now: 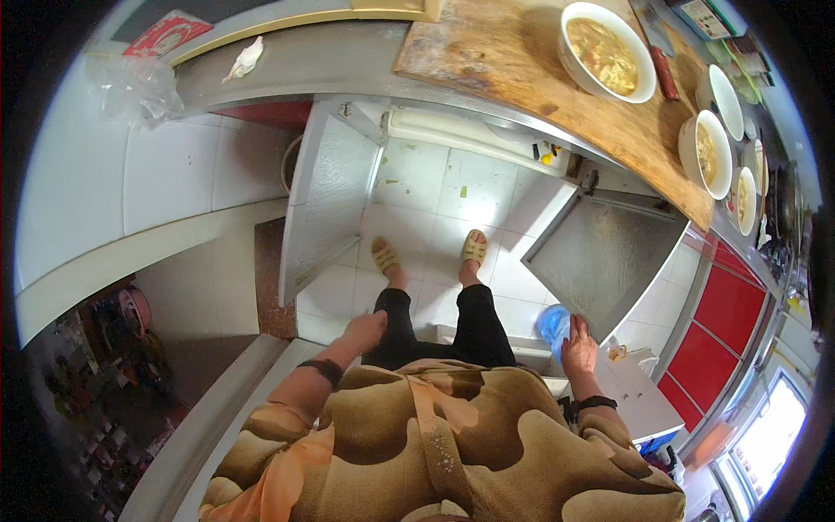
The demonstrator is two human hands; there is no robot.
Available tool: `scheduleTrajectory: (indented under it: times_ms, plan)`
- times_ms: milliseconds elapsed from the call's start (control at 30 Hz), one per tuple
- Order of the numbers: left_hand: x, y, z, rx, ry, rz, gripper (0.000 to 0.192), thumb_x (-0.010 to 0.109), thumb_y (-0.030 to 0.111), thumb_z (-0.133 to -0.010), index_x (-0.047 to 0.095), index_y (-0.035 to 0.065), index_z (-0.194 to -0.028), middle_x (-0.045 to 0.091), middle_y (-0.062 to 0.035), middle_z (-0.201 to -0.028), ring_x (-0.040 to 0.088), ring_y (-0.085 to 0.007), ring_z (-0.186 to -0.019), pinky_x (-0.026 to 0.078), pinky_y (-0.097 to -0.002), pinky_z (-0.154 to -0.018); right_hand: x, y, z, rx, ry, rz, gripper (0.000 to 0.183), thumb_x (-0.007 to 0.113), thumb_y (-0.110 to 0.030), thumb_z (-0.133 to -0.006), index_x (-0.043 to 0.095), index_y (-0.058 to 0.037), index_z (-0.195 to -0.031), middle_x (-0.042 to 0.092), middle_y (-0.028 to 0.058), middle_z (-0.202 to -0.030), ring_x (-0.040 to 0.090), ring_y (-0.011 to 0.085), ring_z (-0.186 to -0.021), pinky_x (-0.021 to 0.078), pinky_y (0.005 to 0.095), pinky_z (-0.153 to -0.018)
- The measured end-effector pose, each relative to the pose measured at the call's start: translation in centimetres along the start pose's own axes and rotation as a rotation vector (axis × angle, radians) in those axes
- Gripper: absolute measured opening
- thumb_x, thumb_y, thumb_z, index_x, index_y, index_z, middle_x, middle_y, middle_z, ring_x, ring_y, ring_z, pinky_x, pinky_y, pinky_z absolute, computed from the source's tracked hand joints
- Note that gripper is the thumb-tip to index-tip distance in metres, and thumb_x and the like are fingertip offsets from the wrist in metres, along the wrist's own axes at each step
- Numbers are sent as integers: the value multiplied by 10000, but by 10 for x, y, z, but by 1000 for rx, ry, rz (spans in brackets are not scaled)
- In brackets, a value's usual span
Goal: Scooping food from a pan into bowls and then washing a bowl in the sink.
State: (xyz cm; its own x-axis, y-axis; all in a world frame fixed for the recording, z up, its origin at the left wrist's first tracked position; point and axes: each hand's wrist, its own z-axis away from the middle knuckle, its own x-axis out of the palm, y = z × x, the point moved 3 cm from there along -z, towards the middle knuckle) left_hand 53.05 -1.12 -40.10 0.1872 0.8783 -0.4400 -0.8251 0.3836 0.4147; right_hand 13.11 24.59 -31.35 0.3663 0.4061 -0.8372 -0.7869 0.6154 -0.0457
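My left hand [370,329] hangs beside my dark trouser leg, its fingers partly curled and their inner side hidden. Nothing shows in my right hand [578,347], which has its fingers loosely extended beside the lower corner of the right cabinet door [603,254]. Whether it touches that door I cannot tell. Just behind this hand is a blue plastic water jug [552,322]. The left cabinet door [333,189] also stands swung out from under the counter. Between the two doors, my slippered feet are on the white tiled floor [417,179].
Overhanging the floor, a wooden board [489,59] carries a large bowl of soup [607,52] and a red-handled knife [664,72]. Smaller bowls [706,154] crowd the right end. A crumpled plastic bag [140,88] lies at left. Red-fronted cabinets [727,307] stand at right.
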Motion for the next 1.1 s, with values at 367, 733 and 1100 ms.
scheduleTrajectory:
  times_ms: [367,733,1100]
  plan:
    - [-43,105,37,-14,-847,740,305,625,274,-800,584,42,-994,575,-74,-892,527,-135,-839,434,-270,-742,23,85,12,468,-181,-70,541,559,-233,-811,384,-143,-1315,542,131,-1172,592,324,-949,486,420,-782]
    - [-33,72,0,246,-412,-79,147,593,204,-725,670,125,-821,638,-126,-742,607,-334,-733,475,-436,-650,84,-73,-65,-310,-631,-333,235,626,-263,-734,655,-102,-903,639,127,-880,619,291,-834,484,381,-759]
    - [-37,52,-17,51,-890,677,182,561,205,-839,580,60,-946,562,-25,-789,542,-119,-672,481,-268,-580,95,-45,-125,-140,-1355,-441,208,556,-257,-853,557,-54,-897,627,72,-683,627,192,-610,506,337,-514]
